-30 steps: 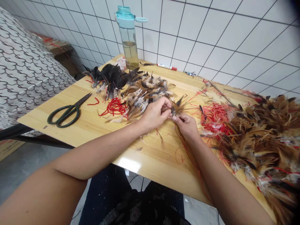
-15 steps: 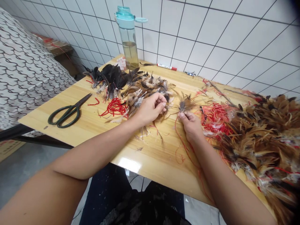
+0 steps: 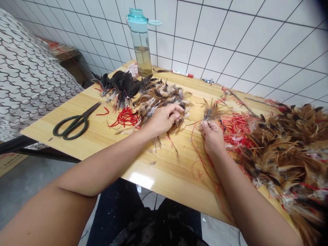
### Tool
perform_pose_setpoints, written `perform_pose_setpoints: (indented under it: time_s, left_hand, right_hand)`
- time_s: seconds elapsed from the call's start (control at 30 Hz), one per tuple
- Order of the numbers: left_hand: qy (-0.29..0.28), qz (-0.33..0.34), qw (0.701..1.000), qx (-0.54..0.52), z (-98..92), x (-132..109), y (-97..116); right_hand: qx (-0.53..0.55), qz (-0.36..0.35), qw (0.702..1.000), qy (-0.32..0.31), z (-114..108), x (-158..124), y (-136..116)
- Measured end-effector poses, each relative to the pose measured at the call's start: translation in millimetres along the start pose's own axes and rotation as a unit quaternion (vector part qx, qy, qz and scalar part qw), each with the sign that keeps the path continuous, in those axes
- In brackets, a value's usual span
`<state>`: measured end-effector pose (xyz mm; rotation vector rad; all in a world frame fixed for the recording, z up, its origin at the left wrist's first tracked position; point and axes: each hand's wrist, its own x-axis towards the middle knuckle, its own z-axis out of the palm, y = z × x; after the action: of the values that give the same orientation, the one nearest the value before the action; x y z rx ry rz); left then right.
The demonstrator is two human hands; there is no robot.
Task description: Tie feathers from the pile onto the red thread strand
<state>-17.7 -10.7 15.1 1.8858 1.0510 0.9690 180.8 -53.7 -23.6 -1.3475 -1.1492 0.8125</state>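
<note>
My right hand (image 3: 212,136) pinches a small bunch of brown feathers (image 3: 212,112) by its base, with a red string (image 3: 198,150) trailing from it toward me over the wooden table (image 3: 164,171). My left hand (image 3: 164,119) rests curled on the near edge of the middle brown feather pile (image 3: 161,99), fingers bent into the feathers. The two hands are a short way apart. A tangle of red string (image 3: 234,128) lies just right of my right hand.
A big heap of brown feathers (image 3: 287,153) covers the table's right side. Black feathers (image 3: 120,85) and loose red string (image 3: 125,118) lie at left, green-handled scissors (image 3: 74,121) further left. A water bottle (image 3: 140,41) and a red-capped marker (image 3: 182,73) stand by the tiled wall.
My hands, together on one bunch a second ago, have parted. The right hand carried the bunch to the right and up; the left hand went back onto the middle pile.
</note>
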Motion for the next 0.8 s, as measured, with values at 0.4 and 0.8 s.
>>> perform_pose_setpoints:
  time_s: [0.4,0.8]
  left_hand:
    - [-0.035,0.048,0.996,0.067,-1.5,-1,5]
    - [-0.018,-0.126,0.906,-0.404,14.3,-2,4]
  right_hand:
    - [-0.016,0.024,0.999,-0.018,6,-10,-4]
    - [-0.061,-0.001,0.998,-0.028,10,-10,-2]
